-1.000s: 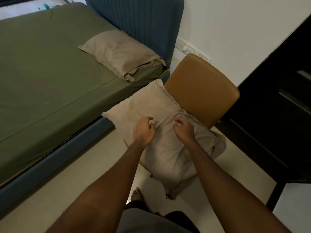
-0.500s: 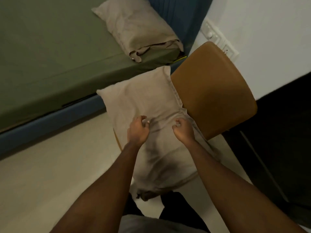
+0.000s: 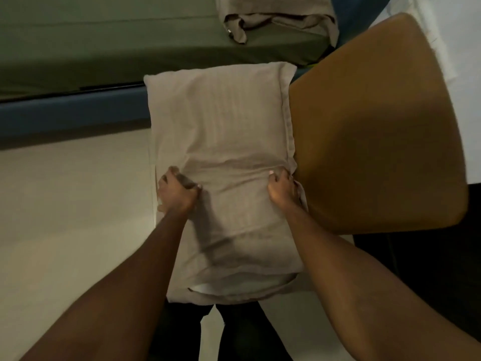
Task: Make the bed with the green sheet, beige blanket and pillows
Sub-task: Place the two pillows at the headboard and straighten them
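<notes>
Sheet [image 3: 104,48]: green, smooth woven cloth, pulled flat over the mattress across the upper left of the frame, with one faint crease line running along it.
Floor [image 3: 65,204]: pale, glossy and hard; fills the left middle of the frame.
Chair [image 3: 377,126]: tan, smooth leather-like shell with rounded corners; takes up the right of the frame.
Bed frame [image 3: 65,113]: blue padded band under the sheet's edge, at left above the floor.
Pillow [image 3: 221,126]: the task's thing, at frame centre. It is oblong in a beige case with fine woven stripes and a flat stitched border. Its right edge touches the chair's left edge. The near end of the case gapes, showing a white inner [image 3: 234,285]. Whether it rests on the chair seat cannot be told.
Far pillow [image 3: 281,19]: same beige cloth, rumpled; lies on the sheet at the top centre, cut by the frame edge.
Left hand [image 3: 177,194]: arm stretched forward, fingers curled, grasping a bunch of the case at the pillow's left edge.
Right hand [image 3: 282,191]: arm stretched forward, fingers curled, gripping the case at the pillow's right edge, just beside the chair.
</notes>
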